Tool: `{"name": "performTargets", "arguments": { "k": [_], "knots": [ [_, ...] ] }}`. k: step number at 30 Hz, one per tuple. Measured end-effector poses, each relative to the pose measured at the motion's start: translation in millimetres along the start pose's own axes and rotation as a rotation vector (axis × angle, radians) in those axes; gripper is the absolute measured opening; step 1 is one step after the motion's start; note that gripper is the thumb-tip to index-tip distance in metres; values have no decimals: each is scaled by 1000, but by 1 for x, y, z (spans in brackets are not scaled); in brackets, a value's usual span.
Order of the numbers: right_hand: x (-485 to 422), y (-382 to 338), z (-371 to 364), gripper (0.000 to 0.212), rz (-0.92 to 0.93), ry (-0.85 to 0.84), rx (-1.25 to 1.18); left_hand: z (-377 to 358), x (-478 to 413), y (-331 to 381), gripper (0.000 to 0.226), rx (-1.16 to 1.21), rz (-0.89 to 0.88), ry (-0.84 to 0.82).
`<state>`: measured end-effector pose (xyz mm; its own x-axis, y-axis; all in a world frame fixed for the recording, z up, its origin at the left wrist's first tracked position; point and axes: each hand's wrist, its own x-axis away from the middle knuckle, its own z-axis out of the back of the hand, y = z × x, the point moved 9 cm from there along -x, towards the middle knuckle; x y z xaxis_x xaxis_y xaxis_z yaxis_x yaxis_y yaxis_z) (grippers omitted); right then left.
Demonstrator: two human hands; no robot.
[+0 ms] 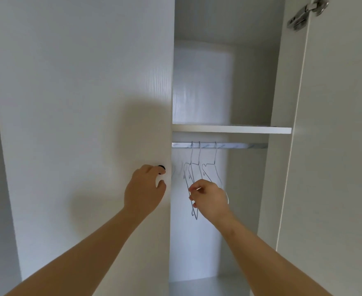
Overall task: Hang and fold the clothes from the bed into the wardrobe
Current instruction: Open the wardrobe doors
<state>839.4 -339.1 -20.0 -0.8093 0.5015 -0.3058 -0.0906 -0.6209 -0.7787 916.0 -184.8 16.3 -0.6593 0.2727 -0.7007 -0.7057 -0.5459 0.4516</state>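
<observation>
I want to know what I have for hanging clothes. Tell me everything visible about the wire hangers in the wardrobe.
Three thin silver-grey wire hangers with notched shoulders hang by their hooks from the shiny metal rail under the white shelf, bunched towards its left end. All are bare and hang at a slant, nearly edge-on. The right hand pinches the wire of one.

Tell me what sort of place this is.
Most likely a wardrobe, seen up close: a rail carrying wire hangers under a shelf, with a door hinge. The left hand holds a door knob; the right hand pinches a hanger.
</observation>
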Motion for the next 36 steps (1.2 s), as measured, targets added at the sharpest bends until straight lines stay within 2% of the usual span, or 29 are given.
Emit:
{"name": "performTargets", "arguments": {
  "k": [2,6,18,23,27,31,36],
  "knots": [
    [-10,0,-6,23,-17,21,21,0,-11,-3,29,-31,-56,45],
    [-22,4,-15,22,-50,40,47,-15,-29,-15,32,-38,-42,18],
    [-20,24,-19,28,-76,86,-47,-23,-31,-12,12,52,-37,-2],
    [3,22,-22,28,-56,51,-109,10,10,4,11,99,-42,84],
    [30,11,-22,27,-24,14,-106,45,52,12,10,145,45,164],
    [73,-3,-33,26,11,-78,-116,86,90,14,9,187,117,232],
    [122,-25,-56,25,55,-199,-129,134,129,8,14,281,150,239]
  ]
}}
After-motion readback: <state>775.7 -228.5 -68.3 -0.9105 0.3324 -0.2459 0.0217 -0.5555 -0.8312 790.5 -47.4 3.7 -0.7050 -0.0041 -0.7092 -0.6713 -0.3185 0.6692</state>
